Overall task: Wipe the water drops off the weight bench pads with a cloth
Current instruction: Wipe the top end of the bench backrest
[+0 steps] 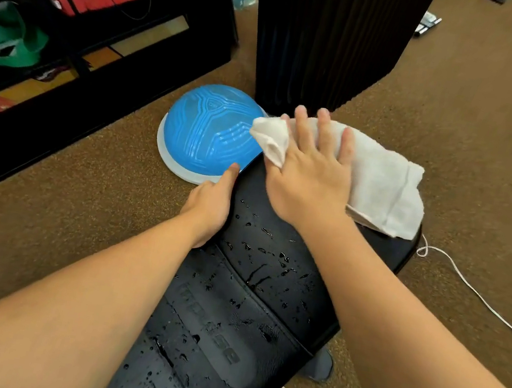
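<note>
A black weight bench pad (253,281) runs from the bottom centre up to the middle of the view, dotted with water drops. At its far end lies a white cloth (385,185). My right hand (312,172) presses flat on the cloth, fingers spread and straight. My left hand (211,206) grips the pad's left edge, thumb on top along the rim, fingers hidden under the side.
A blue half-dome balance ball (204,131) sits on the brown carpet just left of the pad's far end. A black ribbed block (328,36) stands behind it. A dark shelf (84,16) with bags is at left. A white cord (481,299) trails at right.
</note>
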### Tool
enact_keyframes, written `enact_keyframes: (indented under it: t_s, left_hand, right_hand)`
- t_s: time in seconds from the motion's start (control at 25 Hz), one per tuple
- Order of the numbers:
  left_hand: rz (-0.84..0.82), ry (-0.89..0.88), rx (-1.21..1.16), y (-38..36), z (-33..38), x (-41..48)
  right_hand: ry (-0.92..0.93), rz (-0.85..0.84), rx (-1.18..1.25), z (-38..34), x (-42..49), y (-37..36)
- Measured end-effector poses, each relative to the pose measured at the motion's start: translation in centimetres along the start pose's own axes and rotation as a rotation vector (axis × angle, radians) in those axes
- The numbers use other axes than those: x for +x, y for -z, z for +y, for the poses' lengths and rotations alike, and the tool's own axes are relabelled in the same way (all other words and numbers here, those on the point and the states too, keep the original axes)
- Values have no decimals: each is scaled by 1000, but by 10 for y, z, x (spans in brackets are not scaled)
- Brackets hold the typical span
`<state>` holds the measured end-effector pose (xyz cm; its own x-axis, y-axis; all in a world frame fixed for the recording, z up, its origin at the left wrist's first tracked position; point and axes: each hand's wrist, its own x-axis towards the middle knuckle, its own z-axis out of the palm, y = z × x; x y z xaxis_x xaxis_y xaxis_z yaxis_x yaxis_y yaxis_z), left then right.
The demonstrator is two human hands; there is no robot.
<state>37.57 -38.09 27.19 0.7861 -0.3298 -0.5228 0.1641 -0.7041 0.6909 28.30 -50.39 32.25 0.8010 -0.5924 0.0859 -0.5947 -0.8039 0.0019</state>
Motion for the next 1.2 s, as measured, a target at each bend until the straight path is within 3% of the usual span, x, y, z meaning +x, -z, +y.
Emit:
enact_keyframes:
  t_s: [0.16, 0.24, 0.4, 0.6, 0.72, 0.88, 1.0, 1.2]
  left_hand:
    - [-31, -56, 2, 2, -4, 4]
    - [-22, -12, -31, 1, -2, 3]
    - [-13, 37, -35, -1, 0, 2]
    - [-8, 19, -73, -1, -1, 2]
    - [-5, 10, -95, -2, -2, 3]
    - [-3, 21, -93, -3, -1, 3]
    - [-12, 25, -101, -2, 0, 4]
    - [1, 35, -112, -4, -2, 5]
  right_hand:
    - [422, -133, -7, 4, -41, 0]
    - [531, -168, 28, 38, -61, 10]
    - [339, -252, 83, 90, -34, 45]
    - [-82, -491, 520, 71, 50, 65]
    - [-168, -562, 719, 72, 67, 54]
    - [-245, -427, 733, 113, 35, 38]
    - [-369, -306, 962, 147, -23, 24]
    - [-602, 298, 1667, 95, -128, -7]
